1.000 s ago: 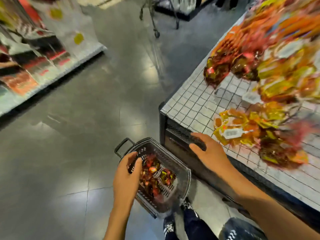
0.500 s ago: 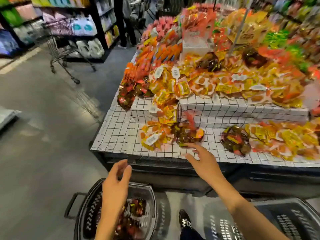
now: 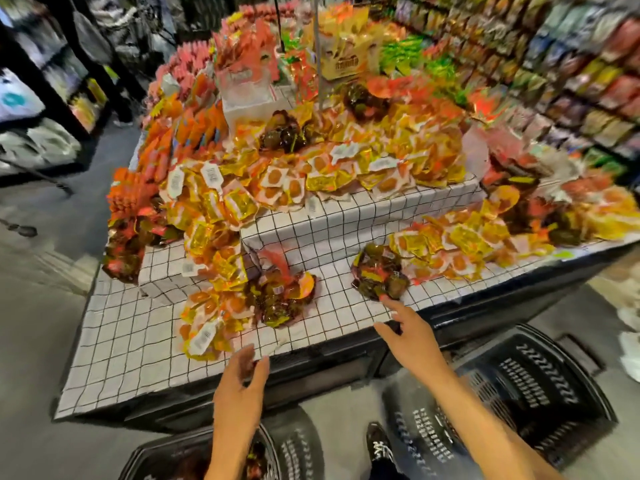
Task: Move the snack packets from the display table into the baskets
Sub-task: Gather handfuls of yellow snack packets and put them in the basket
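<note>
At six o'clock, closest to the person, a dark shoe (image 3: 379, 445) stands on the grey floor (image 3: 339, 420) between two black baskets. The left basket (image 3: 145, 457), at seven o'clock, holds a few dark red packets (image 3: 257, 457). The right basket (image 3: 526, 386), at four o'clock, shows its slotted walls.

The left hand (image 3: 239, 384) hovers over the near edge of the surface (image 3: 117, 344), fingers loose and spread, holding nothing. The right hand (image 3: 412, 336) reaches toward one o'clock with fingers straight and wide, also holding nothing. Its forefinger tip is at the near rim of a dark bundle of snack packets (image 3: 379, 271), though contact cannot be told.

At eleven o'clock of that hand lies a second dark bundle (image 3: 277, 301), touching a heap of yellow and orange packets (image 3: 207, 323). Behind them rises a raised step (image 3: 346, 220) under the same checked cloth, piled with more yellow packets (image 3: 311, 176). Farthest off, at two o'clock, blurred store shelves (image 3: 571, 71) line the aisle.
</note>
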